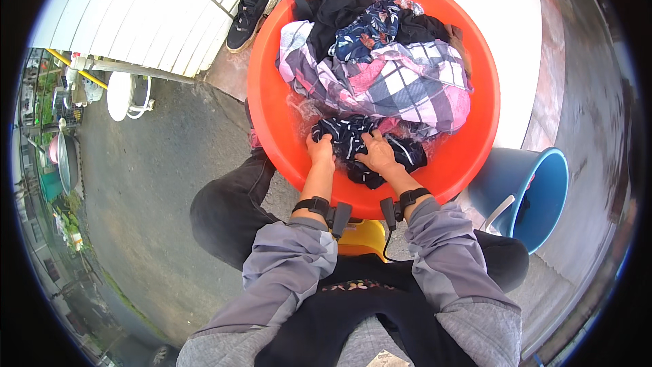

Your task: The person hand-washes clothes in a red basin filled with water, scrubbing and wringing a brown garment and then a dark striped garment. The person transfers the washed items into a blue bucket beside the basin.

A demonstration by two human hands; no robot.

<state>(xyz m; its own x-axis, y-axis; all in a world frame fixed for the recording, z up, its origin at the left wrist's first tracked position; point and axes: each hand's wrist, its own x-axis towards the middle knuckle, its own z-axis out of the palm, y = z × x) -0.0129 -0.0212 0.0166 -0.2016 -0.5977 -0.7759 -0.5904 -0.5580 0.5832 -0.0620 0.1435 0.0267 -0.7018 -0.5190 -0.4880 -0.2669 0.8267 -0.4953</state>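
A large red-orange plastic basin (262, 92) stands before me, holding wet laundry and some water. My left hand (321, 150) is on the left side of a dark garment with white stripes (348, 135), its fingertips partly sunk in the cloth. On the middle of the same garment lies my right hand (378, 153), fingers bent into it; whether either hand grips the cloth cannot be told. Just beyond is a pink, white and grey plaid cloth (402, 81). Behind that are a navy floral cloth (364, 35) and black clothes (341, 5).
A blue bucket (542, 199) lies tilted at the right of the basin, with something dark inside. Black shoes (248, 15) stand beyond the basin's upper left. A yellow object (359, 237), partly hidden, is between my knees. A white round stool (120, 97) is farther left.
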